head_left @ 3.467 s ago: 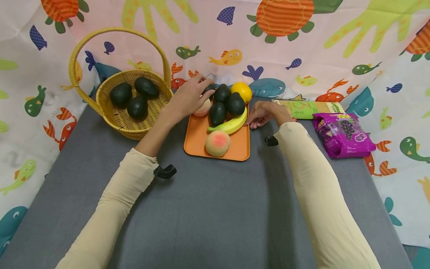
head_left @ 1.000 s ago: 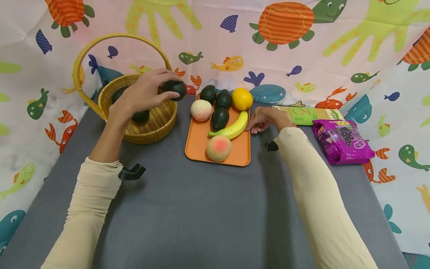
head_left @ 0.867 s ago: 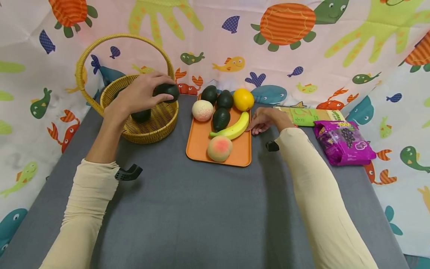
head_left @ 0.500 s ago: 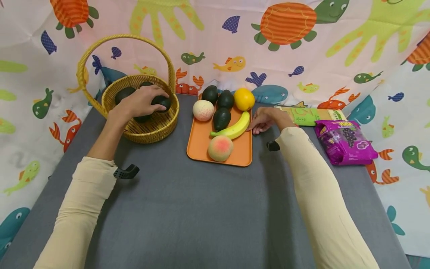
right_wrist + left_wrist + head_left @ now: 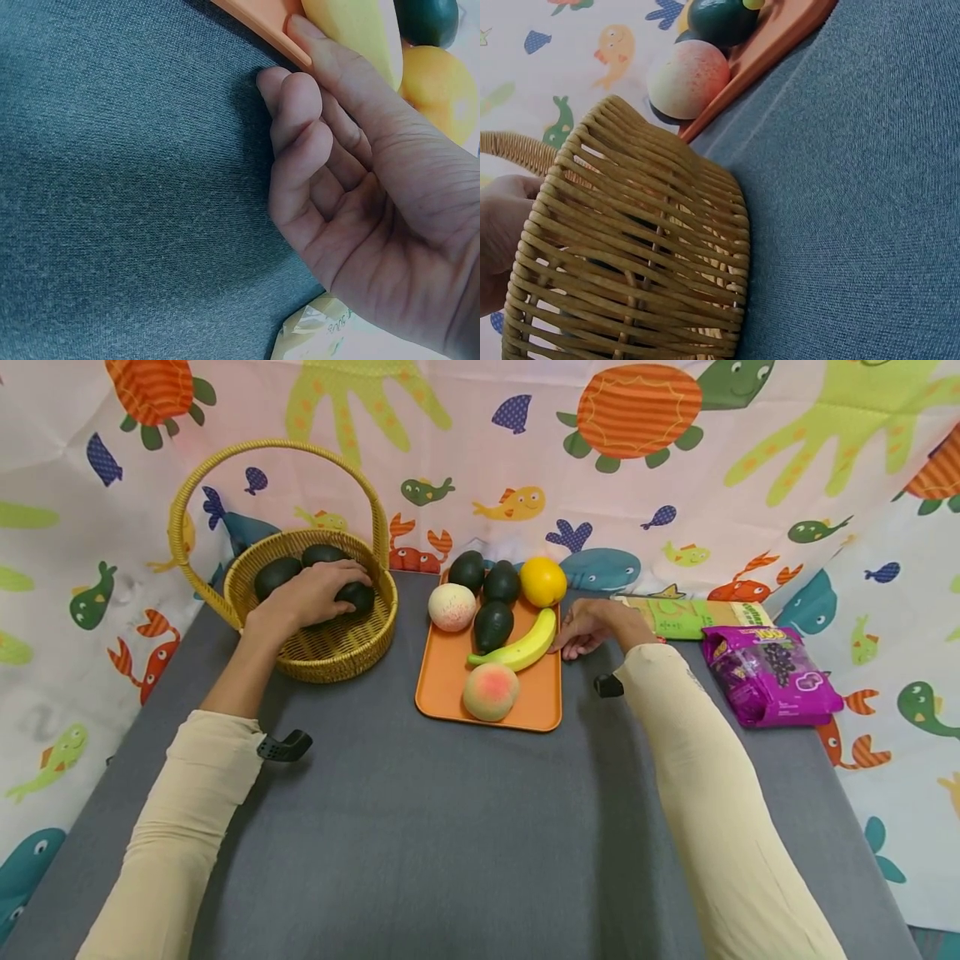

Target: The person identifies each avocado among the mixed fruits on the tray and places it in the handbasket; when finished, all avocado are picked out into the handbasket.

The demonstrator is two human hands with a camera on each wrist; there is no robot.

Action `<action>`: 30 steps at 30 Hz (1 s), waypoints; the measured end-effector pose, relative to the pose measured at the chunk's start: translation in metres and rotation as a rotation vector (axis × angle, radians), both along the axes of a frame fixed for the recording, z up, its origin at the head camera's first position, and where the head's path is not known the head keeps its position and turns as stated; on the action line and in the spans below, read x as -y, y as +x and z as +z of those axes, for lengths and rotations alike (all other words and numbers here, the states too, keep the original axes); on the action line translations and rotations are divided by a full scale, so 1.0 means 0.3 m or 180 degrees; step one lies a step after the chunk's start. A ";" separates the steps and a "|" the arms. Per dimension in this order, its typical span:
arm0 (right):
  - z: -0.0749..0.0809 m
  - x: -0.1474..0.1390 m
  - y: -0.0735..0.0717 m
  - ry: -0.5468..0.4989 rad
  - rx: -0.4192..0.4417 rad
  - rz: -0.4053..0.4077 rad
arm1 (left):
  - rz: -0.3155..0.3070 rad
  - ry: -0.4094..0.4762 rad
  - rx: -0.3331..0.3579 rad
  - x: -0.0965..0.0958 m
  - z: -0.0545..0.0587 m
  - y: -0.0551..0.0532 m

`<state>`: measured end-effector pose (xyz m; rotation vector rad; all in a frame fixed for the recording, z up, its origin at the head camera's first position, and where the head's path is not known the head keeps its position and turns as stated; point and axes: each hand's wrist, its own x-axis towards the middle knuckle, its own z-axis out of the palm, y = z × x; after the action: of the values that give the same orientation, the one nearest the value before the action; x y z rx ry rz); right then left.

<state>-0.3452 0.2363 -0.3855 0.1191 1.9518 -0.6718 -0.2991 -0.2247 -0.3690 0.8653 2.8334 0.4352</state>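
Observation:
In the head view my left hand [image 5: 315,594] is down inside the yellow wicker basket [image 5: 333,660], its fingers curled over a dark green avocado [image 5: 357,600]. Other avocados [image 5: 276,577] lie beside it; part of the heap is hidden under the hand. The left wrist view shows mostly the basket's woven side [image 5: 645,247], with only a piece of the hand behind the rim. My right hand [image 5: 587,628] pinches the right edge of the orange tray [image 5: 442,689], thumb on the rim and fingers curled against its side, close to the banana [image 5: 519,646].
Also on the tray are three avocados [image 5: 492,627], a pale peach [image 5: 452,607], a blushed peach [image 5: 491,691] and an orange [image 5: 543,582]. A purple grape-print bag [image 5: 771,677] and a green packet [image 5: 693,617] lie at the right. The basket's handle [image 5: 281,446] arches overhead.
My left hand has carried an avocado from the back of the tray leftward, then lowered it into the basket. The right hand has stayed at the tray's edge.

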 end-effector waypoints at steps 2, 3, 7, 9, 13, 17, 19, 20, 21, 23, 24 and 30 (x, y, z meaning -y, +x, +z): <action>0.000 0.001 -0.002 0.0010 -0.0003 -0.0014 | 0.0013 -0.0026 -0.0006 0.000 0.002 -0.002; 0.002 0.001 -0.002 0.0005 -0.0002 -0.0017 | 0.0014 -0.0037 -0.0017 0.000 0.004 -0.003; 0.018 0.008 0.001 0.0018 0.0011 -0.0005 | 0.0065 -0.0049 -0.0063 -0.001 0.015 -0.002; 0.030 0.014 0.004 0.0027 0.0027 -0.0001 | 0.0084 -0.0037 -0.0105 -0.003 0.023 0.000; 0.043 0.021 0.009 0.0045 0.0058 0.0021 | 0.0107 0.0000 -0.0149 -0.011 0.043 0.009; 0.031 0.012 0.010 0.0029 0.0033 0.0021 | 0.0154 0.0080 -0.0205 -0.024 0.062 0.024; 0.017 0.005 0.008 0.0021 0.0000 0.0004 | 0.0154 0.0147 -0.0282 -0.031 0.070 0.032; 0.010 0.002 0.006 0.0012 -0.0018 -0.0003 | 0.0145 0.0195 -0.0332 -0.034 0.073 0.036; 0.002 -0.002 0.005 0.0008 -0.0035 -0.0011 | 0.0128 0.0240 -0.0386 -0.037 0.076 0.040; -0.012 -0.007 0.001 0.0014 -0.0064 -0.0028 | 0.0089 0.0341 -0.0492 -0.044 0.083 0.049; -0.018 -0.009 -0.002 0.0010 -0.0071 -0.0033 | 0.0075 0.0388 -0.0544 -0.049 0.087 0.055; -0.032 -0.015 -0.009 0.0004 -0.0110 -0.0058 | 0.0020 0.0587 -0.0749 -0.094 0.113 0.081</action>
<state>-0.3480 0.2407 -0.3950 0.1270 1.9864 -0.6886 -0.2748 -0.1965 -0.3351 1.0024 3.0465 0.6441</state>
